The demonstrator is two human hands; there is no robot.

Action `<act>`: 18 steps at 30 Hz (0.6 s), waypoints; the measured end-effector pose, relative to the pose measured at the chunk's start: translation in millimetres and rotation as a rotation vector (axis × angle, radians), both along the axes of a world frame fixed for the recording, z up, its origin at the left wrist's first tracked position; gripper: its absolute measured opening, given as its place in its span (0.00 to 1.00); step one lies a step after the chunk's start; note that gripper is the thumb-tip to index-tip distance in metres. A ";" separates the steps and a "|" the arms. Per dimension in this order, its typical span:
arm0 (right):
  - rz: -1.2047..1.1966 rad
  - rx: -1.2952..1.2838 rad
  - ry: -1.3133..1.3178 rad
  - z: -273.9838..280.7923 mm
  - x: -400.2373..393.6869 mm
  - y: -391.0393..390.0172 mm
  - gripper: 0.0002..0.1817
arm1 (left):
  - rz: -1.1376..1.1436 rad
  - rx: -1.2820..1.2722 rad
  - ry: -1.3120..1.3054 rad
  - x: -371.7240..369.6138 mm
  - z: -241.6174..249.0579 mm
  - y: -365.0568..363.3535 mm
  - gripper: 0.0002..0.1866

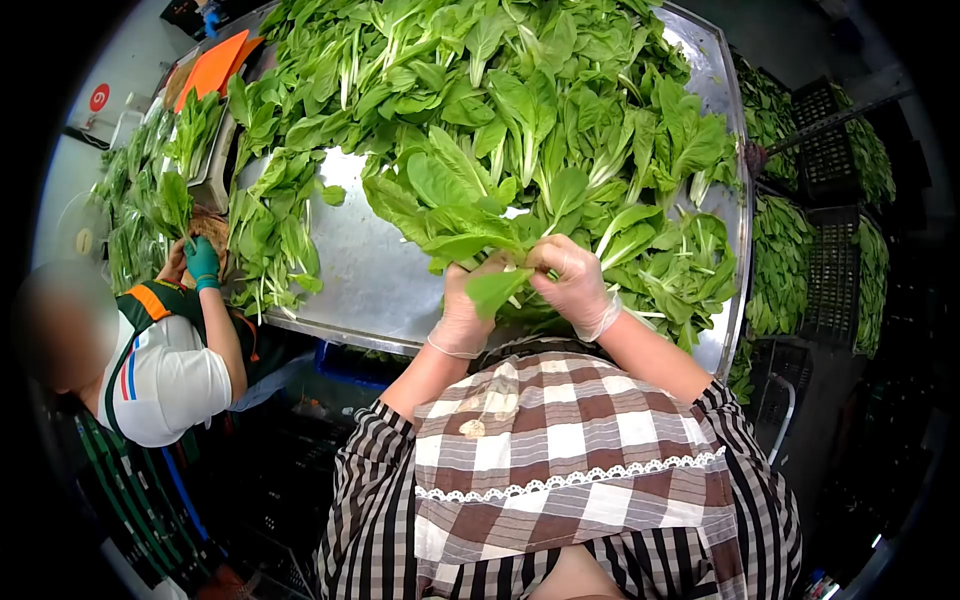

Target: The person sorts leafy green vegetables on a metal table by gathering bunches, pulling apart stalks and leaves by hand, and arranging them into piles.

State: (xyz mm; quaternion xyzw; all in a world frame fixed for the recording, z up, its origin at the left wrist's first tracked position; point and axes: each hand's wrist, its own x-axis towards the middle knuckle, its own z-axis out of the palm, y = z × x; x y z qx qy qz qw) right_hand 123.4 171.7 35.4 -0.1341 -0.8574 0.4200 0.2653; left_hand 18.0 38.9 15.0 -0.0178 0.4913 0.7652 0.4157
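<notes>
My left hand [468, 307], in a thin clear glove, is closed around the base of a bunch of leafy greens [445, 195]. The broad leaves fan out up and to the left, over the metal table. My right hand [570, 278], gloved the same way, is closed beside it, its fingertips pinching a leaf [496, 292] at the bunch's stem end. Part of that leaf hangs between both hands, and the stems are mostly hidden by my fingers. Loose greens [540, 110] with pale stems lie heaped just beyond and to the right of my hands.
At the left a co-worker in a white shirt [170, 390] holds greens with a green-gloved hand [203, 262]. Black crates [832, 262] packed with greens stand beyond the right edge of the metal table [350, 262]. An orange board [212, 68] stands at the back left.
</notes>
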 end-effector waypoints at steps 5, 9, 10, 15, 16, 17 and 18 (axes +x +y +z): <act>0.049 0.042 -0.008 5.2 2.5 -3.0 0.08 | -0.005 0.031 0.046 5.0 23.5 0.4 0.13; 0.070 0.112 -0.058 11.1 4.4 -4.1 0.08 | -0.106 0.021 0.137 3.4 20.9 -1.4 0.12; 0.086 0.148 -0.066 12.2 5.2 -4.4 0.09 | -0.084 0.037 0.132 3.7 22.4 -1.8 0.12; 0.156 -0.029 -0.021 14.0 12.5 -7.0 0.08 | 0.046 0.208 0.006 -1.1 12.4 -4.1 0.20; 0.178 -0.096 0.011 16.0 15.0 -6.6 0.08 | 0.051 0.220 0.006 -3.4 5.0 -6.5 0.21; 0.200 -0.162 0.042 17.0 18.7 -5.1 0.08 | 0.033 0.244 -0.008 -5.4 -0.7 -9.2 0.22; 0.238 -0.191 -0.002 14.2 25.3 -0.9 0.06 | 0.016 0.266 -0.023 -7.2 -3.0 -11.5 0.22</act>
